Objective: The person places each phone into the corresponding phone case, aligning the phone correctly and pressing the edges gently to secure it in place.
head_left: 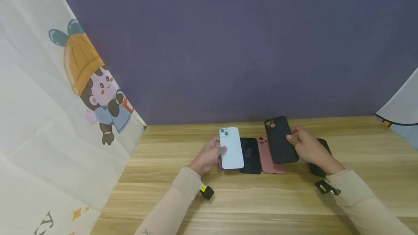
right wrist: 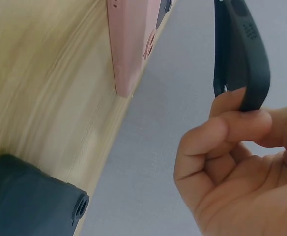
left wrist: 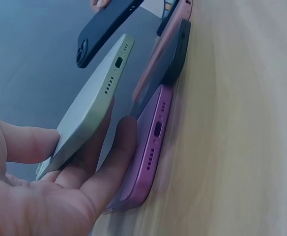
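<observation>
My left hand (head_left: pixel 209 155) pinches a pale, nearly white phone (head_left: pixel 233 151) by its left edge, its twin-camera back turned up. Directly under it lies a purple phone (left wrist: pixel 153 147), largely covered in the head view; the lower fingers come right up to its edge in the left wrist view. My right hand (head_left: pixel 310 149) grips a black phone case (head_left: pixel 280 142) between thumb and fingers, raised off the table. The right wrist view shows the case as a hollow shell. Below it, a pink phone case (head_left: pixel 273 167) lies partly covered, with a black phone (head_left: pixel 250 160) left of it.
Another dark case (right wrist: pixel 35 201) lies on the wooden table (head_left: pixel 261 198), partly behind my right wrist. Beyond the table's back edge rises a dark blue-grey backdrop (head_left: pixel 228 53). A white cloth with a cartoon figure (head_left: pixel 104 86) hangs at the left.
</observation>
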A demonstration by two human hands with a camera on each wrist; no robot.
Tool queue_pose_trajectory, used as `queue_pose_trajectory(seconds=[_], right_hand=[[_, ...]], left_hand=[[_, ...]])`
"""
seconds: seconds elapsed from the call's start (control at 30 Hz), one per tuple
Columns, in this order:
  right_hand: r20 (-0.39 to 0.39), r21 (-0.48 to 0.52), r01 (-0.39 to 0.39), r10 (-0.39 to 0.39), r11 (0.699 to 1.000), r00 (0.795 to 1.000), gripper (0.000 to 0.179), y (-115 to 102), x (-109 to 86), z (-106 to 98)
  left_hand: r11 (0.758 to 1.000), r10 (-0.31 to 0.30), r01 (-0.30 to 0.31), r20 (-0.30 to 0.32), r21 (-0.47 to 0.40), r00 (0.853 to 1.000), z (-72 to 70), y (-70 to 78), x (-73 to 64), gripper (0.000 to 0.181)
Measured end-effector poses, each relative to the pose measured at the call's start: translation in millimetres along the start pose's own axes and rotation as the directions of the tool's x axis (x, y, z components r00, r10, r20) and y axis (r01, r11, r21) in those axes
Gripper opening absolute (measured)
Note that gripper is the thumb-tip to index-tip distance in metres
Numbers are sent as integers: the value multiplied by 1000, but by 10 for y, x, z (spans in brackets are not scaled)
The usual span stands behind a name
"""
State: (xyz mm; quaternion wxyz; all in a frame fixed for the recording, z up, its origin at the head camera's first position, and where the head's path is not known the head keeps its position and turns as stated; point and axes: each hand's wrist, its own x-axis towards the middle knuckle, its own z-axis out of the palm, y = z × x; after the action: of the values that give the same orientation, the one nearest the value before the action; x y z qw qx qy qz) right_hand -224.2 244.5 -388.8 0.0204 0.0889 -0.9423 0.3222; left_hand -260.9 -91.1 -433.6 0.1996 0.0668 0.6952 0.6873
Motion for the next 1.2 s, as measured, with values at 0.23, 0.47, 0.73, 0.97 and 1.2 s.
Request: queue_pose_trajectory(seconds=[0.23, 0.47, 0.73, 0.97, 1.2], right_hand=[[-3, 36, 6, -6, 999, 1000, 48, -36, -9, 34], [-15, 59, 0, 1, 998, 1000, 48, -52, -8, 45], [-29, 97, 8, -5, 995, 1000, 47, -115, -20, 74], [-29, 130, 20, -16, 991, 999, 45, -151, -23, 87], [-30, 208, 26, -20, 978, 999, 43, -200, -36, 178]], left_hand=[[1000, 9, -9, -6, -13, 1000, 73, 3, -22, 36], [999, 22, -23, -17, -31, 1000, 152, -13, -5, 39], [998, 14, -16, -30, -63, 999, 178, -81, 11, 41], [997, 8, -12, -54, -79, 999, 162, -115, 24, 46], [994, 9, -14, -42, -110, 999, 139, -158, 34, 51]])
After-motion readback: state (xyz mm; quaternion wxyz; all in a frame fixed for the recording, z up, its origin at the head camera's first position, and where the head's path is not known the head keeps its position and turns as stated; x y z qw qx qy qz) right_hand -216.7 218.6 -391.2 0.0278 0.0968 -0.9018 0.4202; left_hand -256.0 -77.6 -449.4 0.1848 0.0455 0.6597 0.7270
